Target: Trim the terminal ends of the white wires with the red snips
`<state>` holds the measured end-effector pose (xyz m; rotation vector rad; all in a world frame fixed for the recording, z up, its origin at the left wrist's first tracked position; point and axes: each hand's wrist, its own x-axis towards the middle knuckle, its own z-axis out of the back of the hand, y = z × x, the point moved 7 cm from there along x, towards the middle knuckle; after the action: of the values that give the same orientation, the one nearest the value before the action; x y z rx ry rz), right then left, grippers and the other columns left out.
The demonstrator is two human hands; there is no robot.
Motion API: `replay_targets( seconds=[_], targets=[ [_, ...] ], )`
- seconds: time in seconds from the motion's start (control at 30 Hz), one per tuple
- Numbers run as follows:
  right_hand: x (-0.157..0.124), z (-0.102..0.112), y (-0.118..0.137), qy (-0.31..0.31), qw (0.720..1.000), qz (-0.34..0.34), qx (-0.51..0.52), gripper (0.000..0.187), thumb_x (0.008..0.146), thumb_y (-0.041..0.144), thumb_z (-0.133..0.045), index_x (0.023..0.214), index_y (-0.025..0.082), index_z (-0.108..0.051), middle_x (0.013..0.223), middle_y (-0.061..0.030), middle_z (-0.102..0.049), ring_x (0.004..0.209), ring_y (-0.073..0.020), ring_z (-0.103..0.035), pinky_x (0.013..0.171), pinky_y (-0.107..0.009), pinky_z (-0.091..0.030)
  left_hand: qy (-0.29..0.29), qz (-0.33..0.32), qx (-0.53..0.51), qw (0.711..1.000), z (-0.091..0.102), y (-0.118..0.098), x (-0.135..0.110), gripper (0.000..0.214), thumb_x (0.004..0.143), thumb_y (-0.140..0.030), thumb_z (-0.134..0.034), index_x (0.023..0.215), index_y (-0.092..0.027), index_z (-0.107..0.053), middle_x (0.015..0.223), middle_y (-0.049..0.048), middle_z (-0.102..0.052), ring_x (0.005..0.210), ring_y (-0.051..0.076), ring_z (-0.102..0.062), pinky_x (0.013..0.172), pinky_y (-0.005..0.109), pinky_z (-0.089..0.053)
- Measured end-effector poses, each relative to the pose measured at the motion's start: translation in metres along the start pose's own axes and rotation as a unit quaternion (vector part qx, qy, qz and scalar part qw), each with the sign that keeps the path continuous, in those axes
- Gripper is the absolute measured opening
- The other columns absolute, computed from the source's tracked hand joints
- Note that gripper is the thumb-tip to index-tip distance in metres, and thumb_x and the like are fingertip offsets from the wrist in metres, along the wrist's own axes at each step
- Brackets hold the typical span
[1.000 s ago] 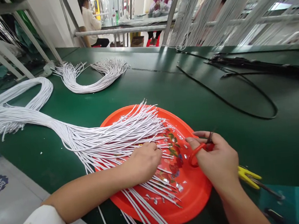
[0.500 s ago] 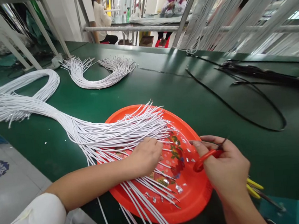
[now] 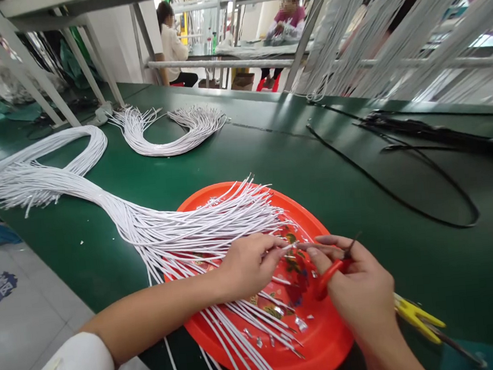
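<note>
My left hand (image 3: 254,265) pinches the end of one white cable (image 3: 288,247) above the red tray (image 3: 332,345). Held in my right hand (image 3: 361,290) is a pair of red-handled scissors (image 3: 329,279), their dark tip poking out past the fingers. The thumb and forefinger of that hand meet close to the cable's tip, which looks stripped or foil-covered. A thick bundle of white cables (image 3: 181,226) fans across the tray, partly beneath my left hand and forearm. Bits of silvery foil (image 3: 301,323) lie scattered on the tray's flowered bottom.
Yellow-handled pliers (image 3: 418,317) lie right of the tray on the green table (image 3: 269,153). Further back are a curved white cable bundle (image 3: 159,144) and black cables (image 3: 433,132). White cables hang from a metal frame (image 3: 235,63) at the back; people sit beyond it.
My left hand has lifted a cable end out of the bundle and moved right. My right hand has come left to meet it, scissors still in it. The view has tilted slightly up.
</note>
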<state>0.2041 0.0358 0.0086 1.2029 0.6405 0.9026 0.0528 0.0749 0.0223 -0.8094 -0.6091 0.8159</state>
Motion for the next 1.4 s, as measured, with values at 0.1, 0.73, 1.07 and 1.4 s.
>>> replay_targets(
  seconds=[0.1,0.73,1.07,1.4],
  targets=[
    [-0.006,-0.004,0.006,0.006,0.999,0.001,0.043,0.028,0.063,0.035,-0.07,0.083,0.019,-0.056,0.073,-0.0046,-0.069,0.069,-0.0204,-0.067,0.068,-0.034,-0.054,-0.023,0.01,-0.031,0.999,0.005,-0.001,-0.001,0.024,0.086,-0.026,-0.045,0.093,-0.016,-0.066,0.078,0.0037,-0.066,0.074,0.013,-0.058,0.071,0.024,-0.044],
    [-0.014,-0.007,0.005,-0.005,0.996,0.058,-0.074,0.025,0.067,0.041,-0.066,0.078,0.02,-0.058,0.072,-0.0035,-0.065,0.065,-0.0171,-0.061,0.062,-0.029,-0.049,-0.005,0.059,-0.058,0.997,-0.002,0.007,-0.005,0.017,0.079,-0.02,-0.049,0.078,-0.015,-0.066,0.075,0.0027,-0.065,0.068,0.012,-0.055,0.063,0.022,-0.041],
    [-0.016,-0.007,0.013,0.005,0.998,0.062,-0.009,0.022,0.066,0.035,-0.069,0.078,0.021,-0.056,0.072,-0.0021,-0.064,0.066,-0.0158,-0.06,0.064,-0.028,-0.05,-0.019,0.075,-0.125,0.989,0.001,0.01,-0.004,0.02,0.081,-0.024,-0.052,0.085,-0.014,-0.069,0.076,0.0031,-0.066,0.07,0.011,-0.056,0.066,0.022,-0.042],
    [-0.017,-0.028,0.004,0.164,0.974,0.067,-0.143,0.02,0.068,0.038,-0.062,0.076,0.021,-0.056,0.06,0.0009,-0.058,0.055,-0.015,-0.057,0.051,-0.024,-0.046,-0.032,0.142,-0.22,0.965,0.0,0.015,-0.005,0.017,0.078,-0.025,-0.053,0.082,-0.013,-0.065,0.077,0.0033,-0.064,0.068,0.012,-0.056,0.064,0.022,-0.044]
  ],
)
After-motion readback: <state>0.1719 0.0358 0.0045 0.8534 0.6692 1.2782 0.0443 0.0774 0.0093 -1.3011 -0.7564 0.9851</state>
